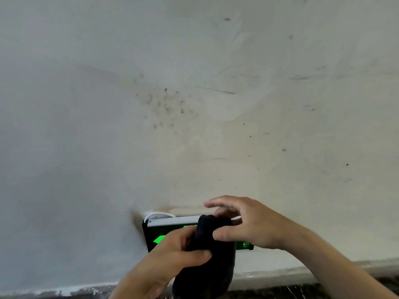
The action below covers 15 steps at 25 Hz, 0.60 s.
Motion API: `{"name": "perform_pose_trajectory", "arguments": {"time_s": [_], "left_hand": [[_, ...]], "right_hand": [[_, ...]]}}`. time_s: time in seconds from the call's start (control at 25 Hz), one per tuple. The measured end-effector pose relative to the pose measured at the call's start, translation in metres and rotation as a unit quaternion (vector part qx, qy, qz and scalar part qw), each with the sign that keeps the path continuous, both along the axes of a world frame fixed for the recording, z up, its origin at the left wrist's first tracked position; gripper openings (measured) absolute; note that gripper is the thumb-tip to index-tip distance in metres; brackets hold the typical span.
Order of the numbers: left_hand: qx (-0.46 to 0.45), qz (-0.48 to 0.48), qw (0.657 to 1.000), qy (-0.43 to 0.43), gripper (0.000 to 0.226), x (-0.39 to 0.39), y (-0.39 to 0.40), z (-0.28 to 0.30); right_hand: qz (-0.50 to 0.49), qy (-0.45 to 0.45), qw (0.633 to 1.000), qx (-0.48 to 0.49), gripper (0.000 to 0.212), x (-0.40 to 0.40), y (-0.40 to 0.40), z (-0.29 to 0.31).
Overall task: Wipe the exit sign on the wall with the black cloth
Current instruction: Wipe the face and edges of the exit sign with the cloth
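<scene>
A bunched black fabric cloth [209,255] is held nearest the camera, gripped around its lower part by the left hand [172,253], whose thumb is pressed across it. The top of the cloth is pinched by the right hand [246,225], with the other fingers spread. Behind them, a black rectangular exit sign [155,234] with a glowing green arrow is mounted low on the scuffed, off-white plaster wall [194,104]; its lettering is largely covered and unreadable. Wide bare wall is left above the sign.
</scene>
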State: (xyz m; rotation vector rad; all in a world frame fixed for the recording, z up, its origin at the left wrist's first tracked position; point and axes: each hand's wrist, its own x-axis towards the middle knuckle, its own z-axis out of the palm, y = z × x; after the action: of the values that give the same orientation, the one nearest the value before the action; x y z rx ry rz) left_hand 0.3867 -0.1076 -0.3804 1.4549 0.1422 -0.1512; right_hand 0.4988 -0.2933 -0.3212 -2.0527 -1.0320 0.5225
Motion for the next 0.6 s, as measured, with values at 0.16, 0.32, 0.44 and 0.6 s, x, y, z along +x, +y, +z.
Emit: {"name": "perform_pose_trajectory", "arguments": {"time_s": [0.16, 0.32, 0.44, 0.6], "left_hand": [[-0.026, -0.022, 0.999, 0.035, 0.063, 0.003, -0.001, 0.019], [-0.117, -0.050, 0.989, 0.076, 0.075, -0.006, 0.006, 0.060], [-0.160, -0.020, 0.983, 0.083, 0.084, -0.011, 0.012, 0.105], [-0.232, 0.066, 0.967, 0.087, 0.072, -0.019, 0.013, 0.183]], "right_hand": [[-0.053, 0.004, 0.999, -0.006, 0.027, -0.004, -0.005, 0.016], [-0.141, 0.143, 0.978, 0.059, 0.007, -0.009, -0.016, 0.050], [-0.209, 0.186, 0.955, 0.101, 0.009, -0.011, -0.019, 0.089], [-0.273, 0.256, 0.917, 0.137, 0.007, -0.021, -0.017, 0.158]]}}
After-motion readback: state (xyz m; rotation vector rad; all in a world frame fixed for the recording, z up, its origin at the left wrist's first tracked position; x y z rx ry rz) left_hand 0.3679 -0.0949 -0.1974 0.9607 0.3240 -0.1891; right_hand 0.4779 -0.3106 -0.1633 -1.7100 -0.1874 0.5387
